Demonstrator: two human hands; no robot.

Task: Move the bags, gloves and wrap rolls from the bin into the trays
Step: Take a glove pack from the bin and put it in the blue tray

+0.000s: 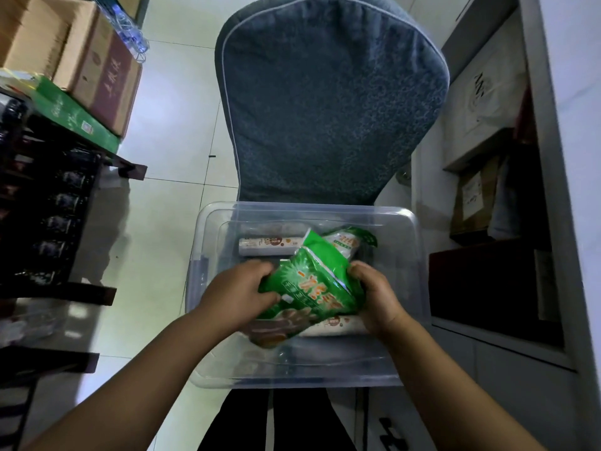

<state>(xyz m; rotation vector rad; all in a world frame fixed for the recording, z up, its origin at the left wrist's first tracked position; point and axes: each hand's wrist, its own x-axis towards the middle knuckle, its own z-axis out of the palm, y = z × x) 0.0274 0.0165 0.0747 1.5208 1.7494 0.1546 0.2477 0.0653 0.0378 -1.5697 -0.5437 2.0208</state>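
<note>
We hold the green bag [312, 288] over the middle of the bin [325, 379], with the left hand [237, 294] clutching its left edge and the right hand [377, 297] its right. The slick film could slip from our fingers, or drag the second bag [348, 242] along. In the bin we count two bags and two wrap rolls [270, 247], one at the far wall and one at the near wall. We cannot make out any gloves.

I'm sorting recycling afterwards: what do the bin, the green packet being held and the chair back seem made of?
The bin looks like clear, glossy hard plastic: its contents show through the walls. The green packet, gripped by the left hand and right hand, seems thin shiny plastic film, creased with bright highlights. The chair back appears matte woven fabric, patterned, with pale piping.
</note>
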